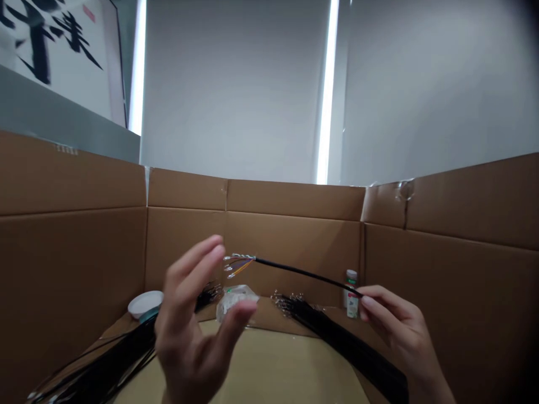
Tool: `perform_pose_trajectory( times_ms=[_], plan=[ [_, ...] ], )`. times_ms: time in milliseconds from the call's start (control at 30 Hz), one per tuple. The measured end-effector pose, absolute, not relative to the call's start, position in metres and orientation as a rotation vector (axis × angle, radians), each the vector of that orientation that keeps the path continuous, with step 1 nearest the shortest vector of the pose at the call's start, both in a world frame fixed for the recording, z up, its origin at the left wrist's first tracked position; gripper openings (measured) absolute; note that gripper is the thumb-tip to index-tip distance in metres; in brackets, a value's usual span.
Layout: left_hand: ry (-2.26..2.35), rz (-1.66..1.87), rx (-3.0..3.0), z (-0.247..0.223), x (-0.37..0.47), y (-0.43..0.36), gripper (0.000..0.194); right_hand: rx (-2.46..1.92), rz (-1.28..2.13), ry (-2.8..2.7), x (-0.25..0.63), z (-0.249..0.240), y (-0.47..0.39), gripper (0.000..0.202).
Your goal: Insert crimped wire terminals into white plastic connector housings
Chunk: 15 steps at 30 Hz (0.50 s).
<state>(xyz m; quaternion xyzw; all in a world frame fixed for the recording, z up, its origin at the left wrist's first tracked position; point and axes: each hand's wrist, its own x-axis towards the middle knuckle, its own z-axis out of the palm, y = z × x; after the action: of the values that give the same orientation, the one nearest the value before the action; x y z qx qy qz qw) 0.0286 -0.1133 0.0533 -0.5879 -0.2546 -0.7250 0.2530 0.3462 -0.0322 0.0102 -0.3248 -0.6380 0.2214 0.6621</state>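
Note:
Between the thumb and fingers of my right hand (393,322) is pinched a black cable (301,271), held up in the air and pointing left. At its far end the sheath stops and several thin coloured wires (241,265), orange and purple among them, fan out with silvery tips. My left hand (191,325) is raised just left of these wires, thumb and fingers spread apart, holding nothing. Behind my left hand lies a bundle of black cables (113,359). A second bundle of black cables (337,336) rests below the held cable, its bared wire ends facing away from me.
Cardboard walls (295,238) enclose the work surface (290,365) on the left, back and right. At the back stand a small white-capped bottle (352,297) and a clear plastic bag (236,297). A white round container (145,304) sits at the left.

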Motion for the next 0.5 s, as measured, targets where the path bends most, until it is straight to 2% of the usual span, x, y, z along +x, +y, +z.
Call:
perform_pose_trajectory(
  times_ms=[167,333,433,500],
  plan=[
    [-0.885,-1.814,-1.721,0.045,0.007,-0.084,0.021,-0.79,0.541,-1.582,0.342,0.007,-0.01,0.032],
    [-1.214,-1.93,-1.953,0.02,-0.018,-0.06,0.015,-0.843,0.444,-1.772,0.338,0.004,0.014,0.028],
    [-1.578,-2.017,-2.128,0.01,-0.026,-0.04,0.023,-0.86,0.188,-1.817,0.334,-0.005,0.038,0.025],
    [-1.691,-2.074,-2.227,0.006,-0.027,-0.024,0.031,-0.867,-0.135,-1.686,0.327,-0.014,0.059,0.024]
  ],
)
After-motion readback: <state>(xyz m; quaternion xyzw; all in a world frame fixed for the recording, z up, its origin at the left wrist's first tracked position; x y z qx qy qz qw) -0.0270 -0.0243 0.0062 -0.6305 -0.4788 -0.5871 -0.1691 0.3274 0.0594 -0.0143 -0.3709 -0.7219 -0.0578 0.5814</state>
